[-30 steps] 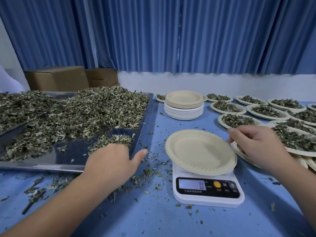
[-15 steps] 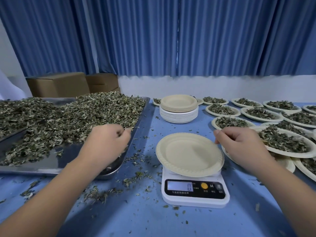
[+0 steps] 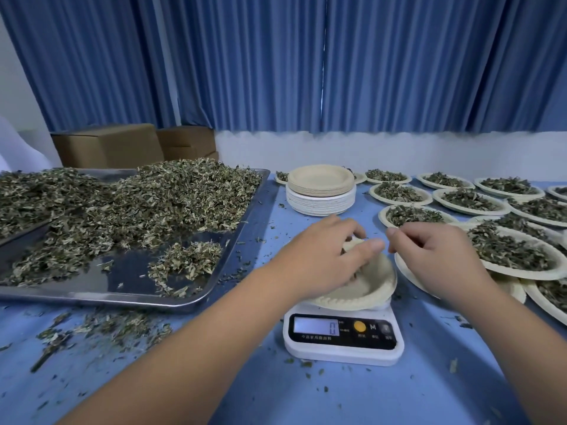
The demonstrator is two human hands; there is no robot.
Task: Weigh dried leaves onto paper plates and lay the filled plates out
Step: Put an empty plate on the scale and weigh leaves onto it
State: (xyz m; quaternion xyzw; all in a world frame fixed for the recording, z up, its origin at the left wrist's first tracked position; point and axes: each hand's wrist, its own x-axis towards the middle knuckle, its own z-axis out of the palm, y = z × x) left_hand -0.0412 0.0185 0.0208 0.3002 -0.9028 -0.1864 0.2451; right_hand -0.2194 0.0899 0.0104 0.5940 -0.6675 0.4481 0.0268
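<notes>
Since the prior second, the left hand (image 3: 331,246) had come away from the brittle grey-green dried leaves (image 3: 171,204) heaped on the shallow steel tray (image 3: 122,299). It stood over the round, crimp-rimmed beige paper plate (image 3: 368,289) on the white digital scale (image 3: 343,342), fingers curled round a pinch of them. The display read zero, so the portion was judged unreleased. The right hand (image 3: 435,253) hovered, fingers curled, by the plate's far rim; any grip could not be told. Filled plates (image 3: 515,256) lay rightward on the blue tabletop (image 3: 306,394).

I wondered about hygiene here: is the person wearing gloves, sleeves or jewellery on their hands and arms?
No. The left hand and right hand are ungloved; no sleeve, ring, watch or bracelet shows anywhere up to the frame's edge.
</notes>
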